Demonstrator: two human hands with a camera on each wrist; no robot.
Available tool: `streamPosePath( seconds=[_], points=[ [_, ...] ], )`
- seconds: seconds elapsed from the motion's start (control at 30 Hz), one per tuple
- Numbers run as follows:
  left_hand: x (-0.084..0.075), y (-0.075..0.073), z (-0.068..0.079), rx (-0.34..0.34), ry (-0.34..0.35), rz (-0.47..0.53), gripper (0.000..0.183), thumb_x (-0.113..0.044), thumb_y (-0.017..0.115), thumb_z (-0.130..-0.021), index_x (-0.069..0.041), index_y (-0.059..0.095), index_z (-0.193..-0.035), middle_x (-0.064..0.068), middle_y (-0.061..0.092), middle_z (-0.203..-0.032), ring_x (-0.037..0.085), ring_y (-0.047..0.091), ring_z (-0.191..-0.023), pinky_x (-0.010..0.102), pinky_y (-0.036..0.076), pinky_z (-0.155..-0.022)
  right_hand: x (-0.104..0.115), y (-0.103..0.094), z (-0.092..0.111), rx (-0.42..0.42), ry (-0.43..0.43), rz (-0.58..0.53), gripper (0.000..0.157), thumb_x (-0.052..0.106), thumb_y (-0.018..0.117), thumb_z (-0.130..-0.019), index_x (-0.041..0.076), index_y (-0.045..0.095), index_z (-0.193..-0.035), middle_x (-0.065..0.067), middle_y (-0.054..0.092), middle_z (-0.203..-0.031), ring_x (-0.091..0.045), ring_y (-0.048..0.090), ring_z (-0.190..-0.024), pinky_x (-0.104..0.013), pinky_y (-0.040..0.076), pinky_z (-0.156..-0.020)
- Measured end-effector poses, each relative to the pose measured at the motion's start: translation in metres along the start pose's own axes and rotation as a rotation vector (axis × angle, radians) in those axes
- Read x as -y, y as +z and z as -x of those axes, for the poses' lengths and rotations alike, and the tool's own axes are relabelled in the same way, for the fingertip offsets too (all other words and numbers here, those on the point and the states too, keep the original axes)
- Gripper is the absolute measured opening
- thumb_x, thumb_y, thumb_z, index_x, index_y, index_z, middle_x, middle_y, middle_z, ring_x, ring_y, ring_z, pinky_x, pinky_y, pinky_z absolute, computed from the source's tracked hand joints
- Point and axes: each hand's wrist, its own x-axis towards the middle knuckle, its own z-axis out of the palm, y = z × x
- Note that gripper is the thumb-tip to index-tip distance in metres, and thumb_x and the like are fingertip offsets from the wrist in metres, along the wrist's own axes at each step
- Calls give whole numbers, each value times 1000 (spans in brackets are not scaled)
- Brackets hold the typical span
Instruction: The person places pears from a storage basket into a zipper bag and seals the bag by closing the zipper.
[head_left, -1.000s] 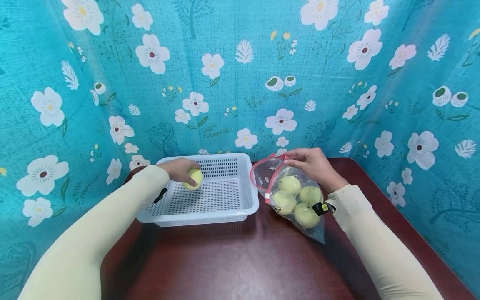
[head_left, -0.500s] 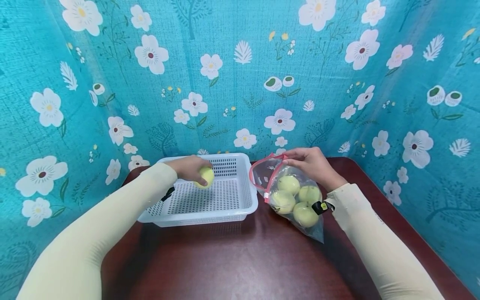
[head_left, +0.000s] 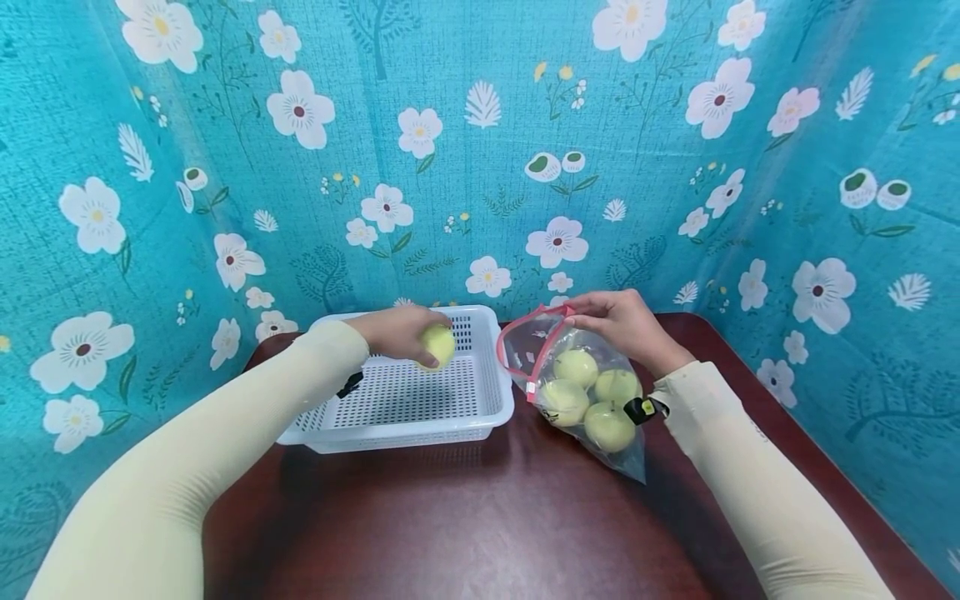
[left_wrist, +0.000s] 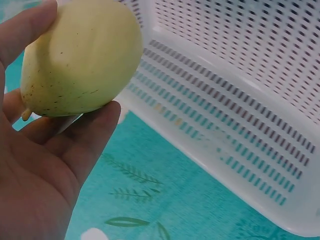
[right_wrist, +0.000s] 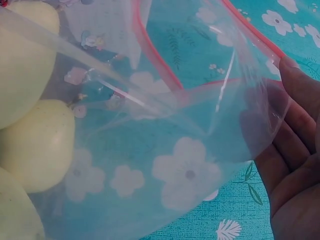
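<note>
The left hand holds a fruit between thumb and fingers, its grip as wide as the fruit's rounded body. The fruit is over the right half of the basket. Its skin is smooth, pale yellow-green, with brown specks gathered round a stubby stem. In the left wrist view the stem end faces the palm and the blunt round end points away from it; the long axis seems to run between them, though the roundness and the cut-off top make this hard to tell.

The basket is white plastic, rectangular, with slotted walls and floor; its long axis runs left to right. To its right, the right hand narrowly pinches the far rim of a bag of thin, clear, creased plastic. A red strip edges its mouth, which gapes to the far left, while a pointed corner faces near right. Four similar round fruits crowd inside. Beneath is a glossy dark-red table.
</note>
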Motion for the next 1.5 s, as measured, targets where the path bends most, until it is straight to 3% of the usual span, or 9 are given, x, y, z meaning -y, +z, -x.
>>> streamPosePath(
  seconds=[0.33,0.6,0.9,1.07,1.3,1.5],
  points=[
    [-27,-10,-14,-47,170,-36,69,-39,79,-79,-17,53,-139,2,58,-127,20,51,-106,37,46,-81,0,-4,1,-1,21,-5,34,25,73,-88,10,71,-118,-8,72,-102,-22,69,-94,-41,55,-78],
    [-50,-15,-25,-98,240,11,66,-36,77,-82,-18,51,-140,-2,56,-132,18,50,-110,34,47,-82,2,-5,1,7,7,5,32,24,71,-89,8,71,-117,-10,72,-104,-23,68,-94,-42,56,-76],
    [-69,-3,-38,-73,235,46,66,-40,73,-86,-22,47,-144,-4,55,-131,14,49,-108,30,47,-81,6,0,-1,6,-13,2,33,26,72,-89,9,72,-116,-8,71,-106,-21,68,-96,-39,56,-77],
    [-74,3,-45,-92,231,62,71,-43,72,-86,-17,44,-146,0,54,-134,14,50,-109,29,47,-80,7,0,1,-7,-8,21,30,23,73,-88,9,73,-115,-8,71,-106,-21,67,-96,-39,56,-76],
    [-86,5,-55,-52,248,110,69,-44,71,-87,-11,45,-143,-4,57,-111,12,53,-93,25,49,-72,6,0,1,-14,-22,4,29,22,73,-88,8,73,-113,-8,72,-104,-20,68,-93,-37,56,-75],
    [-92,8,-64,-11,259,108,71,-47,67,-89,-10,43,-144,-3,57,-108,13,53,-93,26,48,-72,6,0,3,-26,-35,-3,27,21,73,-88,9,74,-112,-7,72,-102,-18,69,-91,-36,56,-73]
  ],
)
